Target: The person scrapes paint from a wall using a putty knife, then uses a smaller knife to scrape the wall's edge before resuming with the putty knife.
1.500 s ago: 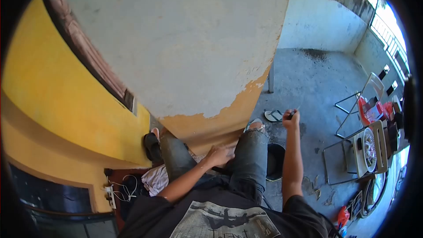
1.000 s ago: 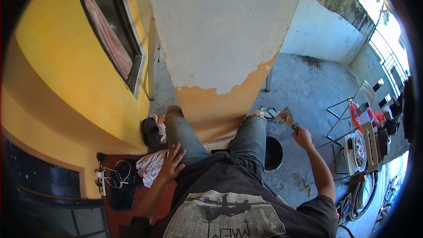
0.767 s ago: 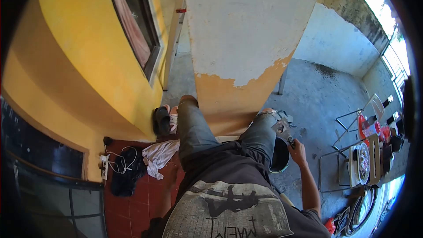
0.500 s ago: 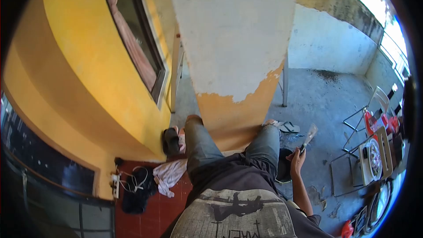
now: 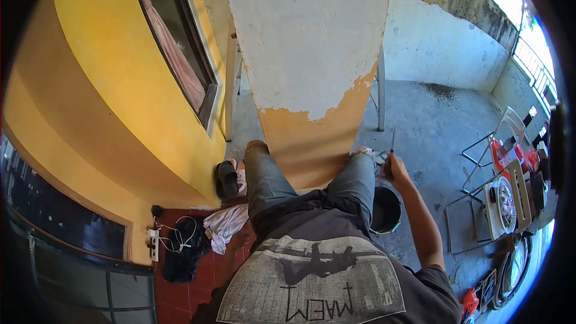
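My right hand (image 5: 396,171) is closed around the handle of a putty knife (image 5: 393,141), its blade pointing up and seen nearly edge-on. It is beside my right knee, above a dark bucket (image 5: 386,210) on the floor. In front of me, between my legs, rises a pillar (image 5: 312,42). Its upper surface is whitish, and a ragged border separates it from orange paint (image 5: 312,150) lower down. My left hand (image 5: 240,243) is only dimly visible low at my left side against the red floor; its fingers cannot be made out.
Folding chairs (image 5: 515,198) bearing a plastic-wrapped item stand at right. Dark footwear (image 5: 227,180), a white cloth (image 5: 225,228) and a power strip (image 5: 154,245) with a white cable lie at left. A yellow wall (image 5: 114,72) with a curtained window runs along the left.
My right hand has moved forward and slightly left with the putty knife, whose blade has turned from face-on to edge-on. The view has shifted, and more of the bucket shows.
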A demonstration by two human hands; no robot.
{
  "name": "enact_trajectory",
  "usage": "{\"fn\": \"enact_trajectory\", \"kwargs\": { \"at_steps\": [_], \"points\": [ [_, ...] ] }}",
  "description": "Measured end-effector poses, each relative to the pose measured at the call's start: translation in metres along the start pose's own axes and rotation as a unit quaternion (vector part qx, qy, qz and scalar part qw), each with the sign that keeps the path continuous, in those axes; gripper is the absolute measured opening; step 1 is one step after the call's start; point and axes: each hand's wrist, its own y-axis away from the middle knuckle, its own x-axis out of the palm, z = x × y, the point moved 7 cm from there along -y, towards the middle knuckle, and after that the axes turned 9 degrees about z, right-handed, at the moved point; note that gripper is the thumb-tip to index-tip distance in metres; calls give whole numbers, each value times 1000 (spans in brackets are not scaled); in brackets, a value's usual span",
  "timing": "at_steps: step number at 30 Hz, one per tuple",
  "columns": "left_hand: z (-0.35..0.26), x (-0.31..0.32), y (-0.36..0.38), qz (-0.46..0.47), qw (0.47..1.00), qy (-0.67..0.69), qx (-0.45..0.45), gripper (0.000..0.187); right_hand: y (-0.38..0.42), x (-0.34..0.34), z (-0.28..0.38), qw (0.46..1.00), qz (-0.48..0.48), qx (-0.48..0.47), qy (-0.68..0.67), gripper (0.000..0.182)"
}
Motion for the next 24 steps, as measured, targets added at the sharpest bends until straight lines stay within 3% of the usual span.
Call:
{"fn": "enact_trajectory", "kwargs": {
  "at_steps": [2, 4, 6, 7, 8, 10, 14, 15, 17, 18, 20, 24],
  "points": [
    [-20, 0, -7, -35, 995, -86, -29, 36, -13, 20, 29, 999, 19, 2, -41, 24],
    [-57, 8, -2, -46, 995, -83, -15, 36, -29, 29, 48, 996, 42, 9, -77, 23],
    [-71, 14, 3, -65, 995, -77, -6, 36, -41, 42, 68, 987, 108, -34, -116, 20],
    [-76, 15, 5, -75, 994, -75, -2, 36, -40, 44, 75, 979, 58, -92, -170, 17],
    [-81, 16, 11, -84, 994, -74, -1, 36, -42, 53, 75, 979, 62, -92, -169, 17],
    [-91, 13, 15, -93, 992, -80, 4, 35, -53, 58, 65, 953, 45, -62, -294, 19],
    [-133, 20, 9, -101, 991, -86, 24, 34, -77, 71, 27, 920, 104, -19, -377, 18],
    [-139, 23, 14, -105, 991, -85, 24, 34, -70, 76, 21, 920, 103, -18, -377, 18],
    [-139, 26, 20, -116, 989, -84, 23, 34, -53, 98, 10, 974, 169, 48, -140, 20],
    [-138, 27, 25, -122, 989, -83, 21, 34, -54, 100, 5, 974, 170, 52, -139, 20],
    [-132, 32, 38, -136, 988, -78, 14, 33, -59, 86, -1, 973, 52, -2, -225, 22],
    [-134, 45, 49, -144, 986, -79, 8, 33, -70, 72, -22, 967, 30, -12, -255, 23]
  ]
}}
